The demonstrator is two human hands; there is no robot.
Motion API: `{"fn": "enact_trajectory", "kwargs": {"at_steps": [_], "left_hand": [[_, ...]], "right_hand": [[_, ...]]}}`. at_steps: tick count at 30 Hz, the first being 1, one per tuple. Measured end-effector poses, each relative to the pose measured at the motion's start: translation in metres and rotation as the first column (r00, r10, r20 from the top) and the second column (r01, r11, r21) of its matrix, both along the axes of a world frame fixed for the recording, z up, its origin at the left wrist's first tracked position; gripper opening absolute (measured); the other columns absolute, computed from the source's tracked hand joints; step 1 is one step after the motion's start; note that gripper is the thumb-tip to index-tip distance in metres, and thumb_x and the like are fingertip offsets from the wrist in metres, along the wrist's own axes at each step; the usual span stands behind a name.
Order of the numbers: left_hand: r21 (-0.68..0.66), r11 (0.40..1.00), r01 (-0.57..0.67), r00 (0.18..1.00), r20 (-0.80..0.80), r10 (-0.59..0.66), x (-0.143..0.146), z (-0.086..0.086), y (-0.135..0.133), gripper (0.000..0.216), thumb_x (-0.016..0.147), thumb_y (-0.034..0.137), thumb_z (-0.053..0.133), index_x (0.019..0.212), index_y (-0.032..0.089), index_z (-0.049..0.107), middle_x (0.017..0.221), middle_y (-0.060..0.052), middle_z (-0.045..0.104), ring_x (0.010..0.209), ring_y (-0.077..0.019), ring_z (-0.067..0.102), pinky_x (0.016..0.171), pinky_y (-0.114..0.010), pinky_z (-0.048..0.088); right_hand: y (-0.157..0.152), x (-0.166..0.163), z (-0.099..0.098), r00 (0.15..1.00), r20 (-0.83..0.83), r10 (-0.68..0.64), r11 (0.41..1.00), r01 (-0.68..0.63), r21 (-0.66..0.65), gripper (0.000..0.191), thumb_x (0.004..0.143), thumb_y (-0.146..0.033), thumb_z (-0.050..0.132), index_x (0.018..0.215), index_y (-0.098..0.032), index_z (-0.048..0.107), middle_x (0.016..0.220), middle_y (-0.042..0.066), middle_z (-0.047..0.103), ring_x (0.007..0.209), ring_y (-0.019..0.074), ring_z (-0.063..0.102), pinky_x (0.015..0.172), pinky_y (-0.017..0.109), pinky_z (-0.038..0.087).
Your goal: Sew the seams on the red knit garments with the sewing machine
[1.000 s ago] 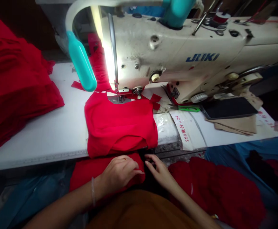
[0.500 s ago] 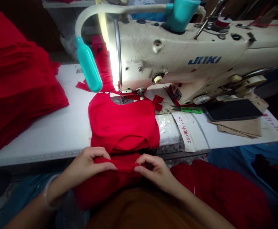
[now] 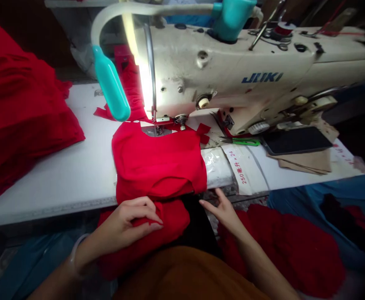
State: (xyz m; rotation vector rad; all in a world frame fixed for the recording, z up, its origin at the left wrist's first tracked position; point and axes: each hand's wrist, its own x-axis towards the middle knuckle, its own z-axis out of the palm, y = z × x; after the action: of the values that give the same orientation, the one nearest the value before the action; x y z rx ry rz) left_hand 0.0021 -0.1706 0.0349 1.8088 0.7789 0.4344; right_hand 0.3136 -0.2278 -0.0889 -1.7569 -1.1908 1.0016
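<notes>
I see my left hand (image 3: 129, 221) low in the middle of the frame. Its fingers are curled and pinch a fold of the red cloth (image 3: 157, 160). My right hand (image 3: 222, 210) is just to the right of it, flat and open with the fingers spread. It holds nothing, and it sits near the cloth's edge but I do not think it touches it.

The cloth lies in the middle of the frame. Its top end is under the needle (image 3: 159, 125) of the sewing machine (image 3: 232, 75). It runs down across the white table (image 3: 60, 175), hangs over the front edge and ends in my lap, under my left hand.

I think the step in hand is sorting out the loose bottom end of the cloth, with only one hand on it. A next move on this end would need the right hand to get a grip too, and a soft pull, so the top end does not slip out from the needle.

A big red pile (image 3: 19, 121) sits at the left. A phone (image 3: 296, 139) and green snips (image 3: 241, 141) lie at the right.
</notes>
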Motion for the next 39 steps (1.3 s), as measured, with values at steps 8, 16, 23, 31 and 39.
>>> {"fn": "enact_trajectory", "kwargs": {"at_steps": [8, 16, 23, 31, 39], "left_hand": [[0.263, 0.96, 0.098, 0.994, -0.067, -0.083, 0.04, -0.02, 0.006, 0.02, 0.097, 0.025, 0.056, 0.103, 0.02, 0.075, 0.109, -0.008, 0.066, 0.079, -0.0103, 0.064, 0.076, -0.02, 0.052], [0.841, 0.486, 0.239, 0.971, -0.218, -0.1, 0.075, -0.045, -0.012, 0.03, 0.101, 0.019, 0.042, 0.103, 0.019, 0.072, 0.131, -0.008, 0.067, 0.053, -0.0078, 0.051, 0.045, -0.023, 0.038], [0.806, 0.572, 0.154, 0.976, -0.033, -0.216, 0.105, -0.05, -0.015, 0.034, 0.096, 0.01, 0.045, 0.074, 0.015, 0.07, 0.118, -0.008, 0.073, 0.049, -0.0072, 0.052, 0.046, -0.024, 0.043], [-0.708, 0.561, -0.428, 0.621, 0.22, 0.752, 0.07, -0.018, 0.04, 0.03, 0.079, 0.036, 0.079, 0.104, 0.019, 0.078, 0.105, -0.006, 0.077, 0.094, -0.0197, 0.073, 0.086, -0.025, 0.059], [-0.867, 0.35, -0.355, 0.412, 0.191, 0.891, 0.036, -0.028, 0.051, 0.031, 0.082, 0.026, 0.077, 0.111, 0.017, 0.073, 0.116, -0.006, 0.074, 0.102, -0.0182, 0.072, 0.095, -0.025, 0.057]], "right_hand": [[-0.022, -0.009, 0.04, 0.721, -0.682, -0.121, 0.953, -0.108, -0.282, 0.039, 0.067, -0.042, 0.086, 0.083, -0.017, 0.061, 0.077, 0.002, 0.07, 0.065, 0.011, 0.062, 0.067, 0.023, 0.051], [-0.028, -0.005, 0.063, 0.637, -0.759, -0.132, 0.925, -0.195, -0.326, 0.04, 0.069, -0.041, 0.085, 0.088, -0.015, 0.061, 0.068, 0.004, 0.071, 0.059, 0.0117, 0.066, 0.054, 0.018, 0.05], [-0.03, -0.005, 0.074, 0.667, -0.744, -0.033, 0.907, -0.293, -0.303, 0.045, 0.073, -0.051, 0.079, 0.079, -0.018, 0.051, 0.064, 0.003, 0.068, 0.047, 0.0124, 0.061, 0.041, 0.019, 0.045], [0.062, 0.0, 0.101, 0.893, 0.087, 0.442, 0.834, -0.445, 0.326, 0.043, 0.088, -0.024, 0.059, 0.131, -0.022, 0.053, 0.134, 0.013, 0.054, 0.068, 0.0064, 0.058, 0.058, 0.022, 0.048], [0.121, -0.024, 0.094, 0.803, 0.068, 0.592, 0.779, -0.592, 0.205, 0.054, 0.089, -0.027, 0.057, 0.141, -0.017, 0.043, 0.129, 0.014, 0.059, 0.053, 0.0015, 0.045, 0.054, 0.02, 0.042]]}}
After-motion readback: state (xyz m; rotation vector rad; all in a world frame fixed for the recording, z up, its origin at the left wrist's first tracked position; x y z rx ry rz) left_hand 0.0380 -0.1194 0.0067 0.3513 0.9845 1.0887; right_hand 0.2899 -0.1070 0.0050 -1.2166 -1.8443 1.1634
